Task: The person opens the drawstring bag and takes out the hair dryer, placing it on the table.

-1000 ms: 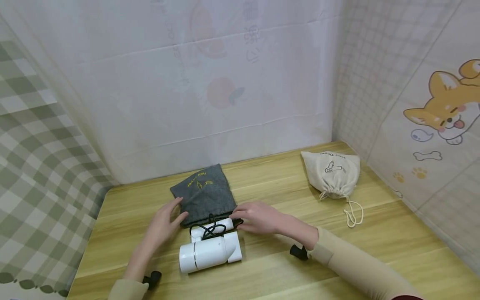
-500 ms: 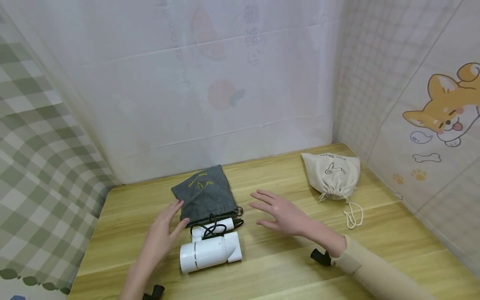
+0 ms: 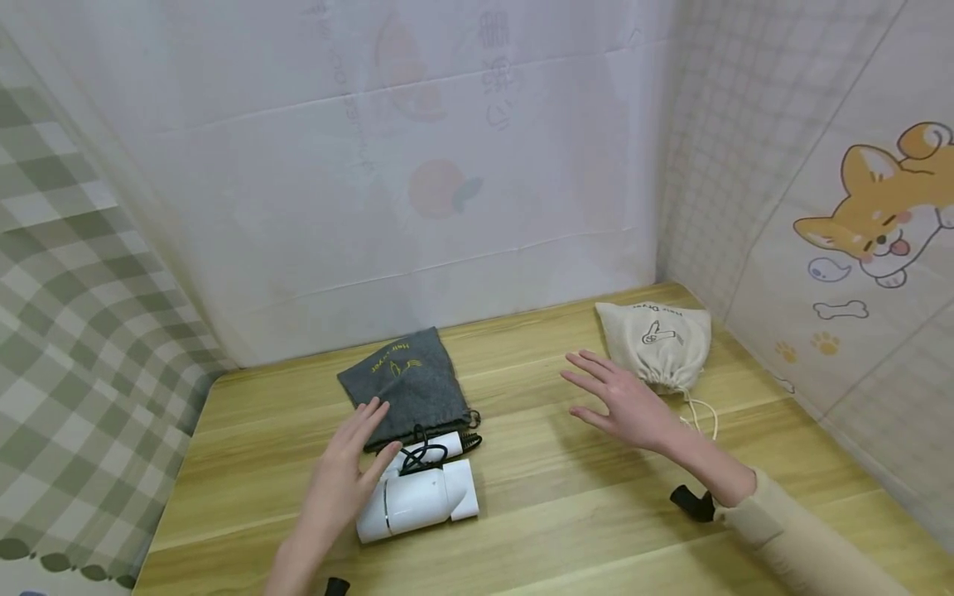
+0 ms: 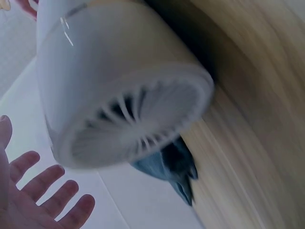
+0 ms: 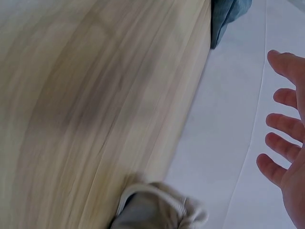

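Observation:
A white hair dryer [image 3: 421, 502], folded, lies on the table with its black cord [image 3: 423, 452] bundled on the handle. Just behind it lies a flat dark grey drawstring bag [image 3: 417, 387] with yellow print. My left hand [image 3: 344, 468] hovers over the dryer's left side, fingers spread, holding nothing; the left wrist view shows the dryer's vented round end [image 4: 136, 121] close up. My right hand [image 3: 626, 404], fingers spread and holding nothing, is above the table in front of a cream drawstring bag [image 3: 656, 339]. That bag looks full, with its neck gathered, and the hand partly hides it.
The wooden table [image 3: 522, 530] meets a white curtain [image 3: 447, 273] at the back. Green checked cloth [image 3: 67, 331] hangs on the left, and a wall covering with a cartoon dog [image 3: 879, 215] is on the right.
My right hand has left the dryer's cord end and moved right toward the cream bag. My left hand has shifted slightly right, over the dryer's edge. The dryer and bags stay put.

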### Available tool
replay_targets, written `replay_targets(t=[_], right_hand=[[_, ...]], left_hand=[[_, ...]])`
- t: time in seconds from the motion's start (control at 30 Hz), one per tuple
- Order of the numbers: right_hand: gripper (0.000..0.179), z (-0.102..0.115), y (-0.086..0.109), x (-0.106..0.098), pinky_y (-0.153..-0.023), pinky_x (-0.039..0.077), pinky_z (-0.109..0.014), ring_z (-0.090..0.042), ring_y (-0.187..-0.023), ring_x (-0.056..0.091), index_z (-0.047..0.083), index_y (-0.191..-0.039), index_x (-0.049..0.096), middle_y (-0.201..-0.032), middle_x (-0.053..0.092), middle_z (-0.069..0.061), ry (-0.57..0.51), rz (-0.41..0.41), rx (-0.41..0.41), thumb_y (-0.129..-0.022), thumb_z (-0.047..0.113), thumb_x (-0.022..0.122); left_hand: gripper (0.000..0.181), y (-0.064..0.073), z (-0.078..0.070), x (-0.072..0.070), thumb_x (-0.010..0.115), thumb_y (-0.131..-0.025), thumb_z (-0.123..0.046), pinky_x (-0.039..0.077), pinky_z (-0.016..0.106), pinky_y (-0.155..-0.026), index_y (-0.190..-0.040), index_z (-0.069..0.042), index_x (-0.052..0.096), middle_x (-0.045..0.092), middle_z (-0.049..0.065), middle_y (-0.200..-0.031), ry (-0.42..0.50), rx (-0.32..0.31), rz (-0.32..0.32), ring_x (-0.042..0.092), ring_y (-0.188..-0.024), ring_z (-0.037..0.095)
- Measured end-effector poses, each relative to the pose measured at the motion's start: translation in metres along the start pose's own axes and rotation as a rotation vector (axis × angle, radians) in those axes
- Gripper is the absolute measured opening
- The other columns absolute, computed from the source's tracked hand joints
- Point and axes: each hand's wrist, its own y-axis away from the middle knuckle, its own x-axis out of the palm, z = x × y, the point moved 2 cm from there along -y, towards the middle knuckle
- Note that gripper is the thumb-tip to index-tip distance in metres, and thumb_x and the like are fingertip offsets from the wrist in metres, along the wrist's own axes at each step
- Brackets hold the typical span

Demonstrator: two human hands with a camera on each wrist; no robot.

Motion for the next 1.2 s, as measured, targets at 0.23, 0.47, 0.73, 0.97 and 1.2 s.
replay_targets(t=[0.23,0.47,0.73,0.97,1.2], right_hand=[[0.061,-0.028,0.016,-0.014,-0.104,0.052,-0.066,-0.05,-0.132,0.059,0.0,-0.135,0.068,-0.144,0.063,-0.027,0.037,-0.016,0.044,-0.08,0.016,0.089],[0.06,-0.058,0.037,-0.027,-0.105,0.048,-0.069,-0.053,-0.129,0.058,-0.002,-0.13,0.07,-0.142,0.063,-0.03,0.071,-0.01,0.114,-0.075,0.013,0.091],[0.065,-0.078,0.05,-0.033,-0.104,0.049,-0.07,-0.054,-0.128,0.057,-0.003,-0.132,0.068,-0.14,0.061,-0.034,0.09,0.042,0.167,-0.075,0.015,0.092],[0.064,-0.084,0.053,-0.034,-0.102,0.052,-0.068,-0.054,-0.123,0.06,-0.006,-0.133,0.067,-0.137,0.062,-0.035,0.111,0.067,0.182,-0.077,0.014,0.092],[0.058,-0.09,0.052,-0.033,-0.093,0.058,-0.063,-0.051,-0.116,0.066,-0.009,-0.128,0.068,-0.129,0.067,-0.033,0.15,0.068,0.164,-0.078,0.01,0.091]], left_hand=[[0.059,0.001,-0.016,0.012,0.08,-0.093,-0.023,0.05,0.061,-0.112,-0.147,-0.01,0.061,0.061,0.016,-0.153,-0.004,0.053,-0.03,0.055,-0.144,0.042],[0.06,0.005,-0.032,0.024,0.081,-0.092,-0.029,0.054,0.059,-0.108,-0.147,-0.013,0.062,0.061,0.013,-0.153,-0.01,0.084,-0.013,0.057,-0.143,0.04],[0.059,0.0,-0.049,0.034,0.081,-0.092,-0.03,0.054,0.056,-0.109,-0.146,-0.013,0.063,0.063,0.013,-0.151,0.021,0.128,-0.002,0.058,-0.142,0.038],[0.058,-0.002,-0.06,0.044,0.079,-0.094,-0.034,0.058,0.055,-0.103,-0.147,-0.017,0.062,0.063,0.009,-0.152,0.031,0.119,0.017,0.059,-0.143,0.033],[0.056,-0.006,-0.068,0.052,0.078,-0.095,-0.034,0.061,0.049,-0.099,-0.147,-0.017,0.063,0.063,0.01,-0.152,0.066,0.125,0.022,0.061,-0.14,0.032]])
